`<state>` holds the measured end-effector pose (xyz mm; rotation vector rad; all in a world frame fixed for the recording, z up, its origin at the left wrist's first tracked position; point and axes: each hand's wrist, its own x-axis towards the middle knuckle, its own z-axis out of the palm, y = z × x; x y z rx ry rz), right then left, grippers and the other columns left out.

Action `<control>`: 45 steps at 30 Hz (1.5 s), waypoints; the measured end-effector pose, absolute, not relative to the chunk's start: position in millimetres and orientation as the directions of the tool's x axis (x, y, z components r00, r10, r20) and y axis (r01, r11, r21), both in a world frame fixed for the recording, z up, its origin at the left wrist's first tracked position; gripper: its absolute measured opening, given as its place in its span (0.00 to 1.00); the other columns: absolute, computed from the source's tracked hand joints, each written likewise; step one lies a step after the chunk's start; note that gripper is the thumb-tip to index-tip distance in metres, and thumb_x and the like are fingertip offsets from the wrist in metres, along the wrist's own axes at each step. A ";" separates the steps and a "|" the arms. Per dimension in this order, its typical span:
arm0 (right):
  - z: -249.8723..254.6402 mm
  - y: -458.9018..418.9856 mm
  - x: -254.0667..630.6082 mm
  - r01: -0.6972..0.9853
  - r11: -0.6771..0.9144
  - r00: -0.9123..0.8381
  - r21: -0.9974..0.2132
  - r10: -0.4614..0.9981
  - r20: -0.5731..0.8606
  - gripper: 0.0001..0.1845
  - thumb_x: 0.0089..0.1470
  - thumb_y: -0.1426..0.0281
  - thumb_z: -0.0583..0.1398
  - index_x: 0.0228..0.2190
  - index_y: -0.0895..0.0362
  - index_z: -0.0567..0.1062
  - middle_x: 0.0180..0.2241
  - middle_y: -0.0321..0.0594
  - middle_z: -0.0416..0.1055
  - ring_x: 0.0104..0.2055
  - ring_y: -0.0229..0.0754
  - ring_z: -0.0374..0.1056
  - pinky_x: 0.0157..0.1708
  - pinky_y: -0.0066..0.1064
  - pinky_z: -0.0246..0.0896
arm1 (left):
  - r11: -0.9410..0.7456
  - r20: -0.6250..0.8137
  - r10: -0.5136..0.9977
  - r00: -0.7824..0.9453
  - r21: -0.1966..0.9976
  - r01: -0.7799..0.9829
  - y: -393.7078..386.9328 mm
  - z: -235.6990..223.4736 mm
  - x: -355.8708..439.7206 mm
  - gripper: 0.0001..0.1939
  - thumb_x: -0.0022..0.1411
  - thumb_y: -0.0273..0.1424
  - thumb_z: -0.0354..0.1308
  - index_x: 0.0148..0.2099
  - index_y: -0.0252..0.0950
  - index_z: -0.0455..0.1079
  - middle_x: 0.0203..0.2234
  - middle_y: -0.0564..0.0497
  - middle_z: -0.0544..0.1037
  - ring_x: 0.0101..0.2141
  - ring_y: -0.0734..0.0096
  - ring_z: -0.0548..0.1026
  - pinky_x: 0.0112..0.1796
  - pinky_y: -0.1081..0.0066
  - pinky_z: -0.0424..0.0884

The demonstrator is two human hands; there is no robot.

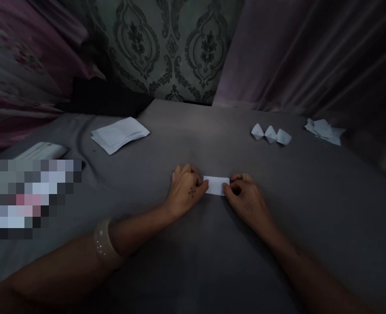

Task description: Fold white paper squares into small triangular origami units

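Observation:
A small white folded paper [216, 186] is held level between my two hands, just above or on the grey cloth surface. My left hand [185, 187] pinches its left end, thumb on top and the other fingers curled behind. At the right end, my right hand [247, 195] grips the paper between thumb and forefinger. The paper is a narrow rectangle with straight edges; its underside is hidden. A pale bangle with shiny dots [105, 244] circles my left forearm.
A stack of white paper sheets [119, 134] lies at the back left. Several folded paper shapes [270, 134] stand in a row at the back right, beside crumpled paper pieces [324, 131]. A white box-like object [42, 151] and a pixelated area are at far left. Curtains hang behind.

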<state>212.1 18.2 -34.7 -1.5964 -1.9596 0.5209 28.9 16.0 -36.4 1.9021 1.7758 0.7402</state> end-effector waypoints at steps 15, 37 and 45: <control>-40.0 16.9 216.4 0.808 0.297 -0.214 -0.509 0.953 0.216 0.16 0.58 0.63 0.54 0.21 0.55 0.65 0.33 0.43 0.65 0.33 0.43 0.66 0.36 0.37 0.62 | -0.170 0.167 0.981 0.100 0.489 0.856 16.5 -41.8 28.9 0.13 0.61 0.37 0.56 0.27 0.36 0.69 0.35 0.46 0.70 0.39 0.57 0.65 0.41 0.57 0.63; -9.6 -26.5 200.4 0.825 0.566 -0.559 0.001 0.815 0.152 0.21 0.62 0.68 0.49 0.55 0.55 0.68 0.45 0.49 0.71 0.42 0.49 0.67 0.37 0.36 0.62 | -0.740 0.130 0.635 0.762 0.385 0.551 6.6 -29.7 -23.1 0.26 0.62 0.19 0.47 0.60 0.41 0.64 0.61 0.47 0.65 0.58 0.66 0.67 0.57 0.65 0.63; -13.3 -37.5 189.5 0.822 0.565 -0.568 0.066 0.810 0.142 0.25 0.63 0.61 0.47 0.59 0.52 0.65 0.49 0.56 0.68 0.44 0.55 0.65 0.35 0.40 0.63 | -0.744 0.115 0.645 0.755 0.322 0.586 4.6 -22.2 -19.5 0.21 0.61 0.21 0.49 0.55 0.38 0.71 0.56 0.46 0.72 0.57 0.61 0.68 0.57 0.63 0.64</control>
